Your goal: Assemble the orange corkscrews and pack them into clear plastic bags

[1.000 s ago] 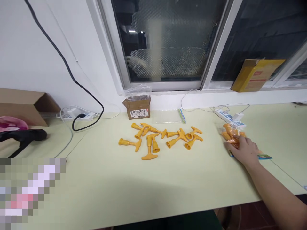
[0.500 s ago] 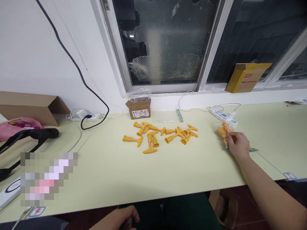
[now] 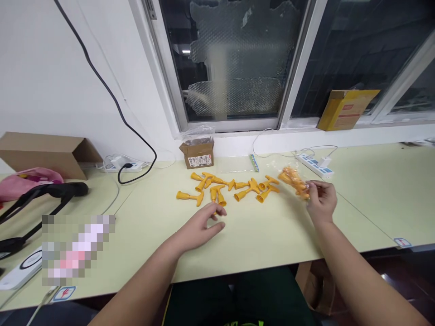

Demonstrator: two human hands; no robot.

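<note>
I see left forearm [image 3: 149, 274] and right forearm [image 3: 358, 269] bare, both reaching forward. Left hand [image 3: 201, 226] loosely curled, thumb held apart from fingers. Right hand [image 3: 321, 200] pinching, fingers bent, thumb up against them.

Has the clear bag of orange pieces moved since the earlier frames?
Yes: the clear bag, pinched in the right hand, has moved left, from in front of the right-hand white power strip to its front left.

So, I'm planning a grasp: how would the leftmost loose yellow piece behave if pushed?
The leftmost piece looks like moulded plastic, so probably stiff. Its round end may roll, but its crossbar would likely limit that.
</note>
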